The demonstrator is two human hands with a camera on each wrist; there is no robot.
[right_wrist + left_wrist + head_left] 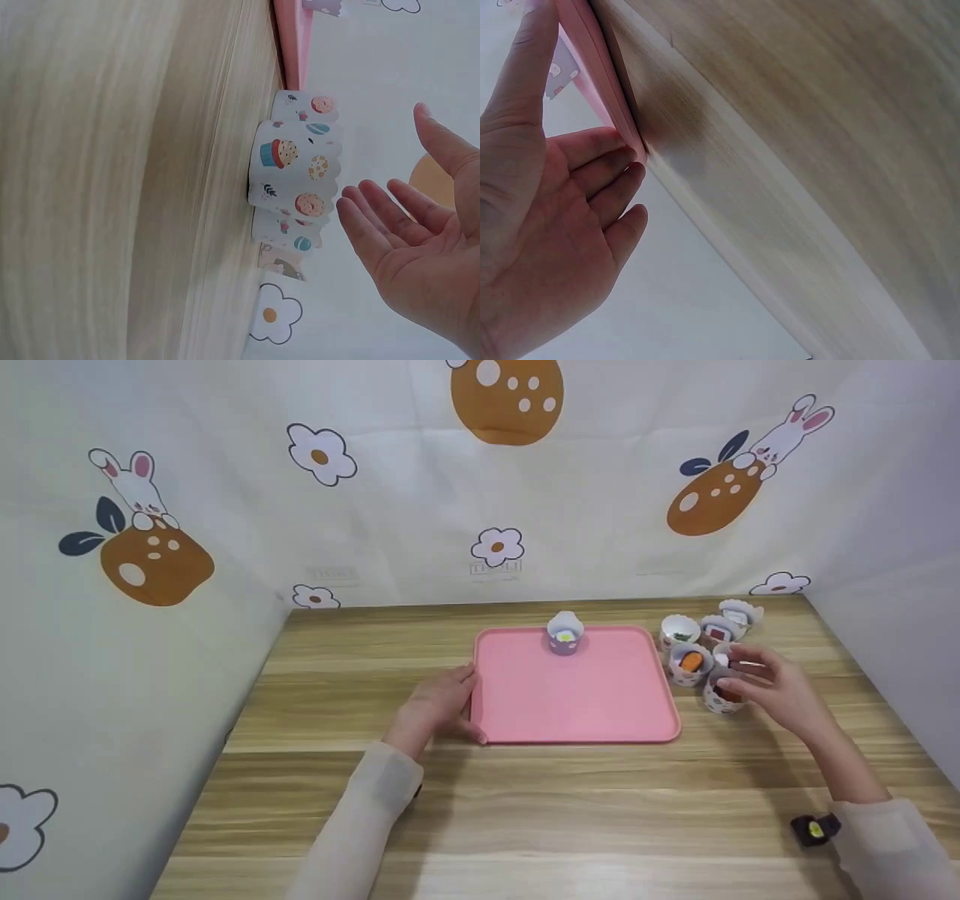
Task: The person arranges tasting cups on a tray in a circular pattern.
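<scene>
My left hand (439, 701) rests against the left side of a pink tray (577, 690), fingers along the rim and thumb at the near corner. A purple-grey paper baking cup (565, 643) stands by the tray's far edge, with something white and yellow-green inside. My right hand (780, 690) is over a cluster of paper cups right of the tray, its fingers spread. Nearest to it is a printed cup (721, 703) with reddish-brown contents. In the right wrist view, the fingertips are close to the rim of a cup (292, 165) printed with cupcakes and donuts.
Beside it stands a cup (682, 679) with an orange piece, and behind that one with something green (680, 628). More cups (739, 611) stand farther back. A patterned cloth (405, 510) hangs behind the wooden table (600, 810).
</scene>
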